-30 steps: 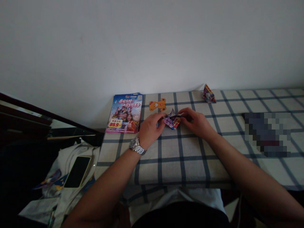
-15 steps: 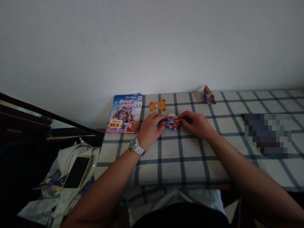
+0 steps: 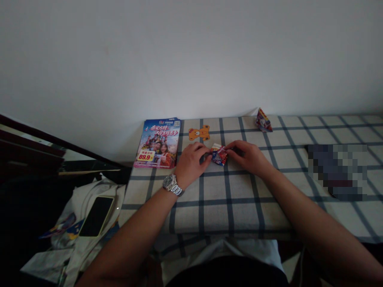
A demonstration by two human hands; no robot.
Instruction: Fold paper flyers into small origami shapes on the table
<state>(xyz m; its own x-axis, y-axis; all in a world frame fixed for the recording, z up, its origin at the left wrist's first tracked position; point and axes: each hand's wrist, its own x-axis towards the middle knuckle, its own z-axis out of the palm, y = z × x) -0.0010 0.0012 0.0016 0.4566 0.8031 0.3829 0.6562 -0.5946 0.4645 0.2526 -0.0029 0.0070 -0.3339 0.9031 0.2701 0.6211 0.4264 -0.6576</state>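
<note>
A small piece of folded printed paper [image 3: 220, 156], coloured blue, red and white, is between my two hands over the checked tablecloth. My left hand [image 3: 193, 161], with a metal watch on the wrist, pinches its left side between thumb and fingers. On the opposite side, the fingertips of my right hand [image 3: 247, 156] are closed on the paper's upper right edge. Another folded paper piece [image 3: 263, 120], pointed and printed in similar colours, stands near the wall behind my right hand.
A stack of printed flyers [image 3: 158, 144] lies at the table's left end. Beside it is a flat orange bear figure [image 3: 199, 133]. A pixelated dark item [image 3: 335, 171] lies on the right. Below the table's left edge, a phone [image 3: 97, 216] rests on white cloth.
The folded paper has turned between my fingers and shifted slightly right, showing a different printed side. My left hand has moved a little to the right.
</note>
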